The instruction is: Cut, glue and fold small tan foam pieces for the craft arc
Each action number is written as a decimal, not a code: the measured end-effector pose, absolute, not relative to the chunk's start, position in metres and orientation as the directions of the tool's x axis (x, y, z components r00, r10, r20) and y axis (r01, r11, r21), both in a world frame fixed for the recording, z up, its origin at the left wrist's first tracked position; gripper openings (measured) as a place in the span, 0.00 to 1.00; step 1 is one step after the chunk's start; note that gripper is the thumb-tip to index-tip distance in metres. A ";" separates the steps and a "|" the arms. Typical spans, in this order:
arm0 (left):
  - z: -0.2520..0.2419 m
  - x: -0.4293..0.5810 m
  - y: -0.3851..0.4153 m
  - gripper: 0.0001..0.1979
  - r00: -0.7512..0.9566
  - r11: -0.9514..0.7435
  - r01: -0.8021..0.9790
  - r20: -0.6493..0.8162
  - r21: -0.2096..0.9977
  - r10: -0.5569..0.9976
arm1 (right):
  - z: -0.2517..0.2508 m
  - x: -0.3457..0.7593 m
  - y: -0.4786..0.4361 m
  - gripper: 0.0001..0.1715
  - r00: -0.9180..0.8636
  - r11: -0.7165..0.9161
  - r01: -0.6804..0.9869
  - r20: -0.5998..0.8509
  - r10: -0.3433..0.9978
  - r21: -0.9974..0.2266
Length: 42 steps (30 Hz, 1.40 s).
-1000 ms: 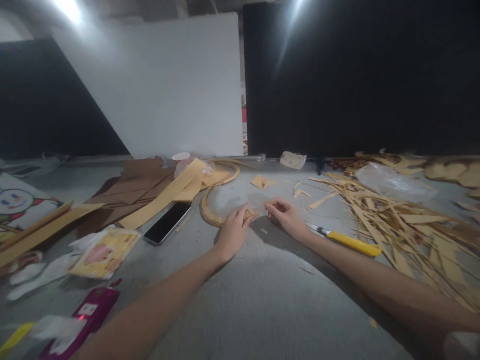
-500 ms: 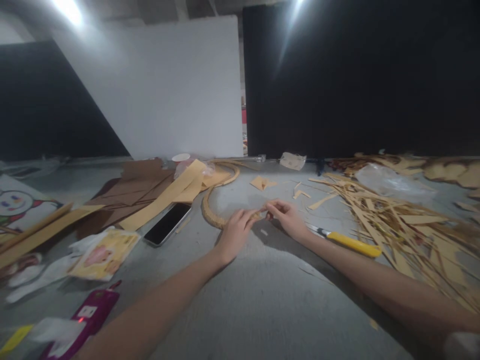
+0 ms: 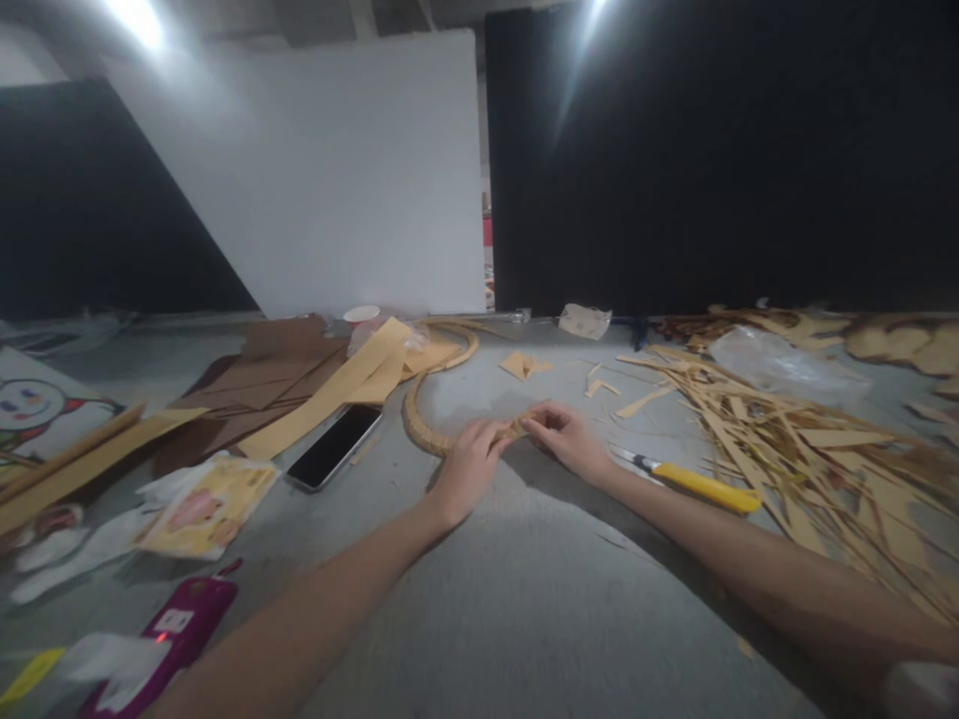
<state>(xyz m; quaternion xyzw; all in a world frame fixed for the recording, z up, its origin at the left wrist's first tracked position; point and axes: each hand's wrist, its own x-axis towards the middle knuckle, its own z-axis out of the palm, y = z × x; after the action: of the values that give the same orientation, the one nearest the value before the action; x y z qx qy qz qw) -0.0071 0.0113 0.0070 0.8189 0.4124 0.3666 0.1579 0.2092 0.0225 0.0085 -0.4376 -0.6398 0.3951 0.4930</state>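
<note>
A tan, rope-like wrapped strip [image 3: 417, 419] curves in an S over the grey table, and its near end runs into my hands. My left hand [image 3: 469, 466] is closed over the strip close to that end. Just to the right, my right hand [image 3: 563, 434] pinches the end of the strip between thumb and fingers. The fingertips hide the very tip. To the right of my right hand lies a yellow box cutter [image 3: 704, 486], its blade end pointing towards my wrist.
Left of the strip lie a black phone [image 3: 335, 446], brown sheets [image 3: 262, 369], yellow strips [image 3: 352, 389], a tissue pack [image 3: 211, 506] and a purple device [image 3: 184, 629]. Many cut scraps [image 3: 794, 439] and a clear plastic bag [image 3: 779, 361] cover the right side. Panels [image 3: 360, 180] stand behind.
My right hand has moved slightly left, nearer my left hand, and its fingers now sit on the strip's end. A small pale scrap below the hands is no longer visible there.
</note>
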 end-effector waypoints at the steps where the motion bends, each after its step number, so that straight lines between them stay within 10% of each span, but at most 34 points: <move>1: 0.007 -0.007 0.011 0.09 0.395 -0.613 0.559 0.471 0.558 0.789 | 0.008 0.209 0.022 0.26 -0.139 0.331 0.199 0.308 0.941 -0.922; 16: 0.007 -0.008 0.010 0.20 0.435 -0.637 0.554 0.466 0.536 0.770 | 0.007 0.211 0.024 0.21 -0.292 0.616 0.316 0.543 0.787 -0.722; 42: 0.010 -0.009 0.011 0.14 0.347 -0.590 0.519 0.479 0.618 0.806 | 0.011 0.213 0.025 0.26 -0.289 0.394 0.302 0.310 0.906 -0.868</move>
<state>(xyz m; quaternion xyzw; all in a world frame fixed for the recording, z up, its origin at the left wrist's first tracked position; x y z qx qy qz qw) -0.0088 0.0106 0.0096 0.8001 0.4140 0.3938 0.1827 0.2131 0.0248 0.0107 -0.4196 -0.7195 0.3563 0.4235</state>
